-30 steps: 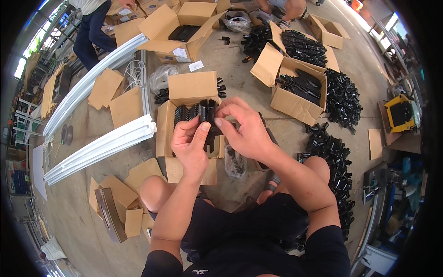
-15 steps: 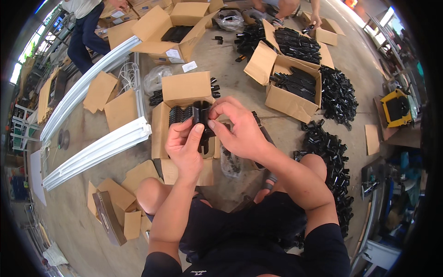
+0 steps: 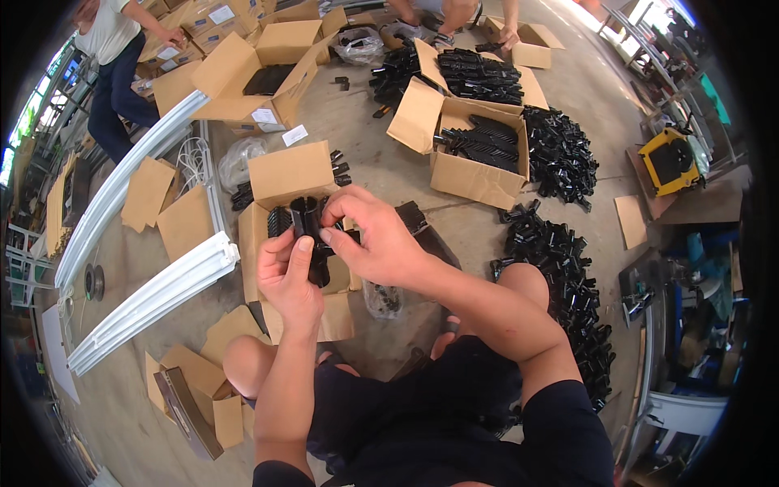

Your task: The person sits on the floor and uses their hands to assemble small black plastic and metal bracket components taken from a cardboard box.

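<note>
My left hand (image 3: 290, 274) grips a black plastic tubular fitting (image 3: 305, 219) between thumb and fingers, holding it nearly upright. My right hand (image 3: 369, 237) pinches the fitting's right side with thumb and forefinger; any small piece between those fingertips is too small to make out. Both hands are over an open cardboard box (image 3: 289, 169), which has ribbed black parts (image 3: 278, 219) inside. The hands and the fitting hide much of that box's contents.
Another open box (image 3: 479, 180) holds black parts, beside heaped black fittings (image 3: 560, 158) and a longer pile (image 3: 552, 260) to my right. White metal profiles (image 3: 154, 300) and torn cardboard (image 3: 182, 223) lie left. Two other people are at the far side, one by stacked cartons (image 3: 215, 28).
The whole view has shifted, so the boxes and piles appear further left. Both hands still hold the fitting, with the right fingers at its side.
</note>
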A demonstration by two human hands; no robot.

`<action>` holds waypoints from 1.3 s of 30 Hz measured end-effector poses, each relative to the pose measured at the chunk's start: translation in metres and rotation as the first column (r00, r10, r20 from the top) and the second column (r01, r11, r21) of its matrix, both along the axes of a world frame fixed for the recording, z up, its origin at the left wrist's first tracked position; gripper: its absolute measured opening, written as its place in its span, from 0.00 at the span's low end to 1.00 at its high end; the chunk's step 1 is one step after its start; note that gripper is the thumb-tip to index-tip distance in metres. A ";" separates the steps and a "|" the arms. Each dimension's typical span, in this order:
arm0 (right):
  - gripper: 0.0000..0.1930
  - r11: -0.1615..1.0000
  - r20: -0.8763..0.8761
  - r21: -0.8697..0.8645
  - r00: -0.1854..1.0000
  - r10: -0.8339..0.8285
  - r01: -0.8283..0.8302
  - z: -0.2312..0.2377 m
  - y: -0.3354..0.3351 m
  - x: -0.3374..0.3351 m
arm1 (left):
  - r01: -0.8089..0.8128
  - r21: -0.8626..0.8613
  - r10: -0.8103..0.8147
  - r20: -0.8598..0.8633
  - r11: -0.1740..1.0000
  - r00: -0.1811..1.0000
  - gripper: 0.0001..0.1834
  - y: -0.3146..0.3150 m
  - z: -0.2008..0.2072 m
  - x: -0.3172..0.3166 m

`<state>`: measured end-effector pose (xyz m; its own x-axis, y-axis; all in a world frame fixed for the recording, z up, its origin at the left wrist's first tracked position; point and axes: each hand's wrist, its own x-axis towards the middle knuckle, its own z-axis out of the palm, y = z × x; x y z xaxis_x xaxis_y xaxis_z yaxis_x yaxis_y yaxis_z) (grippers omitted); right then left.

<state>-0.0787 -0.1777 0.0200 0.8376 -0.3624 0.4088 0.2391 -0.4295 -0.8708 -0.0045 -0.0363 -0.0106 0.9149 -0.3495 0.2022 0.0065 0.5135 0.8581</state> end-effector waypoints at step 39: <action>0.11 0.708 -0.715 -0.620 0.127 -0.687 0.338 -0.110 -0.125 -0.493 | 0.429 0.225 -0.395 -0.180 0.875 0.901 0.18 0.021 0.016 0.011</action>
<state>-0.5719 -0.3030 -0.0904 0.3655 -0.8986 -0.2427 -0.9267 -0.3269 -0.1851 0.0062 -0.0154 0.0053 0.6881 -0.7240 -0.0497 0.2849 0.2065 0.9361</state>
